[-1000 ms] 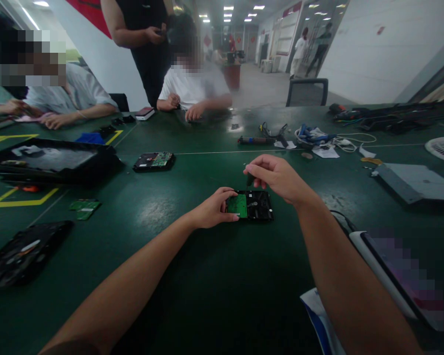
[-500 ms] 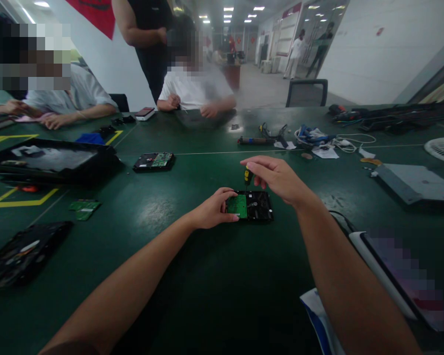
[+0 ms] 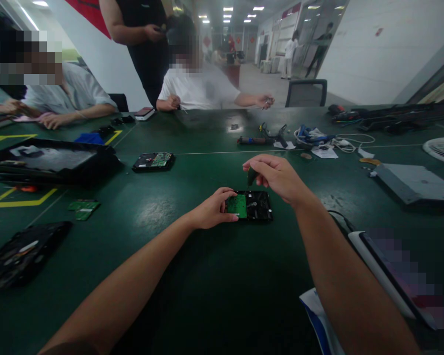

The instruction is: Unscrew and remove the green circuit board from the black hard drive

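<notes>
A hard drive [image 3: 259,206] lies flat on the green table, its green circuit board facing up on the left half. My left hand [image 3: 218,209] grips the drive's left end, thumb on the near edge and fingers on the far edge. Above the drive's far edge, my right hand [image 3: 272,173] is closed around the handle of a small screwdriver [image 3: 250,176]. The screwdriver stands nearly upright with its shaft pointing down at the far edge near the board; whether the tip touches a screw is too small to tell.
Another hard drive [image 3: 153,161] and a loose circuit board [image 3: 84,209] lie to the left, beside a black tray [image 3: 111,160]. At right are a grey metal box [image 3: 416,182] and a tablet-like device [image 3: 385,276]. A co-worker in a white shirt [image 3: 203,88] sits opposite.
The screwdriver handle has turned in my right hand, whose fingers have shifted slightly. My left hand and the drive stay put. The co-worker opposite has stretched an arm out to the right.
</notes>
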Motion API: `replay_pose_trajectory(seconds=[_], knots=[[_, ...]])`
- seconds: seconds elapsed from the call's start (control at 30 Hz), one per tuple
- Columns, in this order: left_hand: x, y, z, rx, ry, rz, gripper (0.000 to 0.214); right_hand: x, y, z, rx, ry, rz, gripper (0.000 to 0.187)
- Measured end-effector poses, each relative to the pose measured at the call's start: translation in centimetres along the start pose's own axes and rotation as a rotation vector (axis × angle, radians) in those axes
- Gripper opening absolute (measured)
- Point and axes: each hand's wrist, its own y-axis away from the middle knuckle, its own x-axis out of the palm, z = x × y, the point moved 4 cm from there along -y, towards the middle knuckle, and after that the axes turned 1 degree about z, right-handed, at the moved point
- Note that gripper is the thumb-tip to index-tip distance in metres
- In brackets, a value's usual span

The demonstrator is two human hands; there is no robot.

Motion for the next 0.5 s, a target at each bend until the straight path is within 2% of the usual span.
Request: replay_pose_trajectory(seconds=[0.13, 0.27, 0.5], knots=[[-0.01, 0.02, -0.04, 0.0, 0.003, -0.003, 0.073, -0.1, -0.02, -0.23, 0.02, -0.042, 0.017, 0.029], [0.02, 0.04, 0.04, 0.003, -0.003, -0.001, 0.072, -0.32, 0.05, -0.35, 0.053, -0.123, 0.059, 0.025], [-0.12, 0.03, 0.26, -0.005, 0.041, -0.004, 0.072, -0.38, 0.2, -0.06, 0.042, -0.082, 0.076, 0.024]])
